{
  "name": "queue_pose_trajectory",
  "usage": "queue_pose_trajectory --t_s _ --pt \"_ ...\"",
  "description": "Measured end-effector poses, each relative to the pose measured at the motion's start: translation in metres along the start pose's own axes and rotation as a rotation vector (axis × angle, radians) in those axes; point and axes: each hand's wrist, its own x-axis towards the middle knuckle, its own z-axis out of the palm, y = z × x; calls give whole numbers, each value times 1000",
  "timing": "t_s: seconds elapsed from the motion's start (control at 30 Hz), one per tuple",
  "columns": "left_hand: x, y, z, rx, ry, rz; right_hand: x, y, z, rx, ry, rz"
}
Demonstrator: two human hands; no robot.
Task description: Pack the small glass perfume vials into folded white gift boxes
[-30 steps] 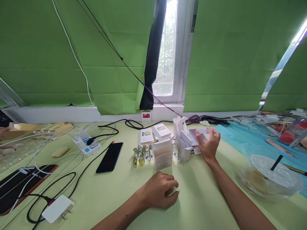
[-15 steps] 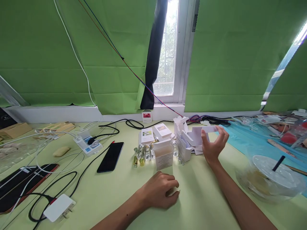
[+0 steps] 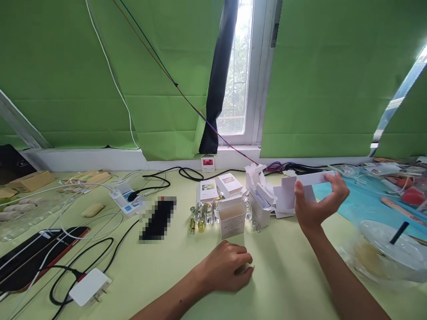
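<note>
On the right, my right hand (image 3: 318, 206) grips an opened white cardboard box (image 3: 308, 178) with folded-out flaps, thumb at one end of a panel and fingertips at the other. My left hand (image 3: 230, 266) rests on the table, fingers loosely curled with nothing visible in them. Just beyond it stands a white box (image 3: 231, 218) with its top open. Behind that are two closed white boxes with pictured lids, one with a green picture (image 3: 208, 190) and one paler (image 3: 229, 185). Small shiny glass bottles (image 3: 209, 212) cluster around them; a yellow-green one (image 3: 201, 226) stands in front.
More opened white boxes (image 3: 260, 206) are piled by the right hand. A dark phone (image 3: 159, 218), power strip (image 3: 125, 200), cables and a white charger (image 3: 90, 286) lie left. A lidded plastic cup (image 3: 383, 251) stands right, near blue sheeting (image 3: 350, 198). A small box (image 3: 208, 164) stands by the wall.
My right hand has moved to the right, drawing the opened white box away from the pile. My left hand stays in place. The whole view has shifted slightly.
</note>
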Motion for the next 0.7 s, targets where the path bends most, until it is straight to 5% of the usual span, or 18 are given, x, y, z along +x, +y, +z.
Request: queue_pose_trajectory --t_s 0.3,0.5,0.7 --pt "-1 -3 3 30 51 8 17 -28 -19 166 85 -74" --pt "-2 -2 2 -12 214 -33 -1 -71 -32 324 -18 16" --pt "0 -1 -2 -132 278 -69 -18 -99 -39 635 -124 -117"
